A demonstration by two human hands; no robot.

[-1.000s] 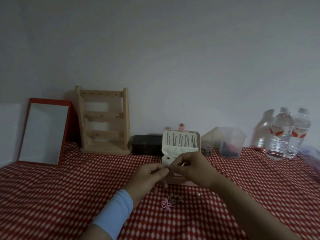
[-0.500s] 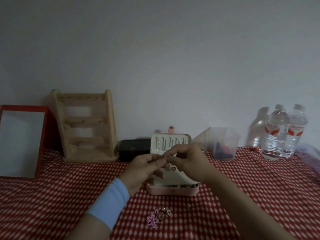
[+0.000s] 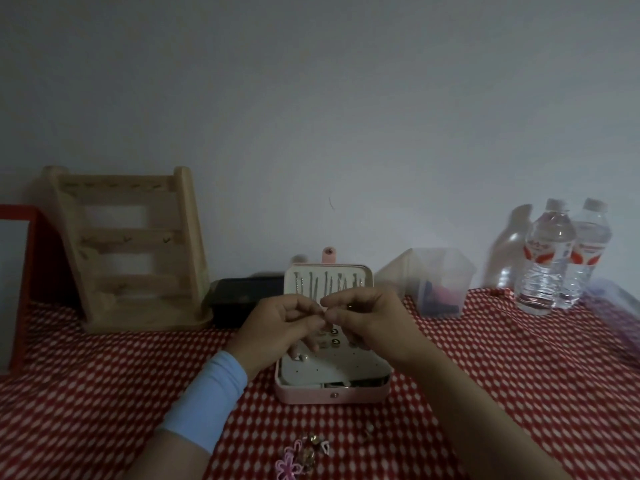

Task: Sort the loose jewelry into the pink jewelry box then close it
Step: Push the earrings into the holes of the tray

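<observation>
The pink jewelry box (image 3: 331,393) lies open on the red checked cloth (image 3: 485,375), its lid (image 3: 329,277) upright with chains hanging inside, directly below and behind the grip. Above its perforated tray (image 3: 346,367), the left hand (image 3: 277,323) and right hand (image 3: 367,320) meet fingertip to fingertip, thumbs and forefingers pinched together on something too small to make out. A few studs sit in the tray just under the pinch. Nearer the person than the grip, loose jewelry (image 3: 304,452) with a pink flower piece (image 3: 289,467) lies on open cloth. Left of the hands stand a black box (image 3: 239,299) and a wooden jewelry rack (image 3: 128,251); right, a clear container (image 3: 433,282) and two water bottles (image 3: 564,258).
</observation>
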